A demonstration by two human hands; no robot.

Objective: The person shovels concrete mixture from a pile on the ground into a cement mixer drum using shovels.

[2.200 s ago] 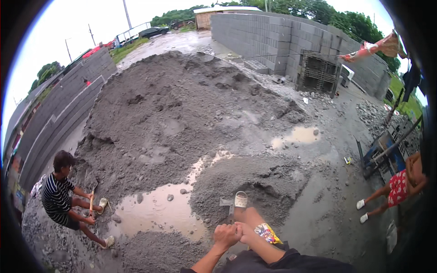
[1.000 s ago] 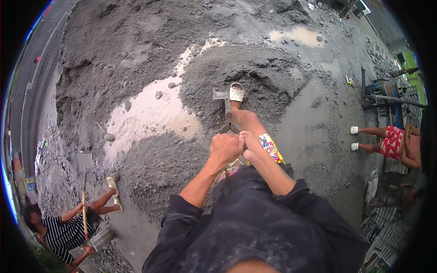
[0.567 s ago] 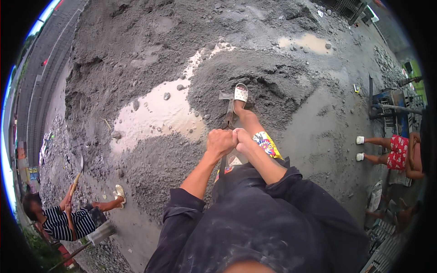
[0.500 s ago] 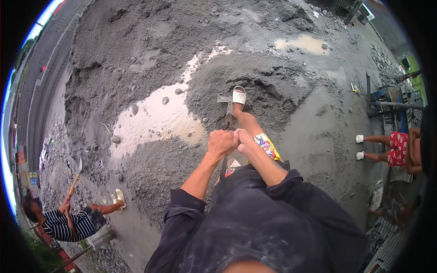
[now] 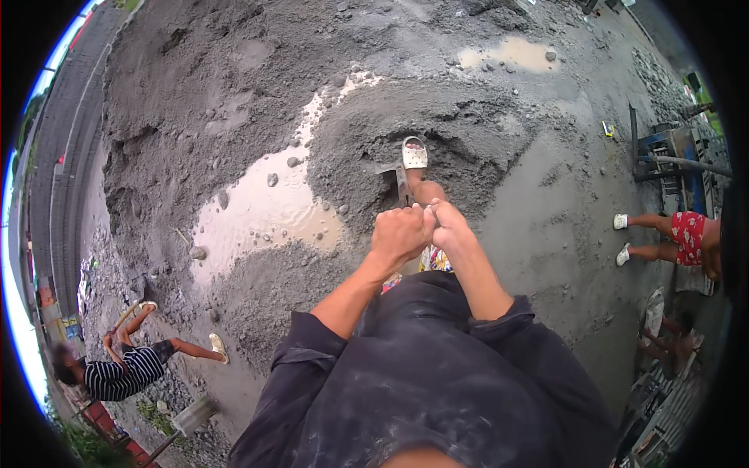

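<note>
Both my hands are held together in front of my body, above the grey sand mound (image 5: 355, 144). My left hand (image 5: 402, 234) is closed around the upper part of a shovel (image 5: 402, 186). Against it, my right hand (image 5: 449, 225) is closed at the same handle; its fingers are partly hidden. The shovel's handle is mostly covered by my hands. Its grey metal head stands in the wet sand, lower part out of sight. My foot in a white slide sandal (image 5: 415, 154) is right beside the metal head, at its right shoulder.
Murky puddle water (image 5: 265, 199) with stones lies left of the mound; a smaller puddle (image 5: 515, 54) is farther off. At the lower left a person in a striped shirt (image 5: 129, 378) holds a long-handled tool. Another in red shorts (image 5: 688, 238) stands right, near metal machinery (image 5: 679, 156).
My hands have risen slightly and shifted right, with the shovel's handle more hidden beneath them. The striped-shirt person's tool has swung down, and that person's legs are now wider apart.
</note>
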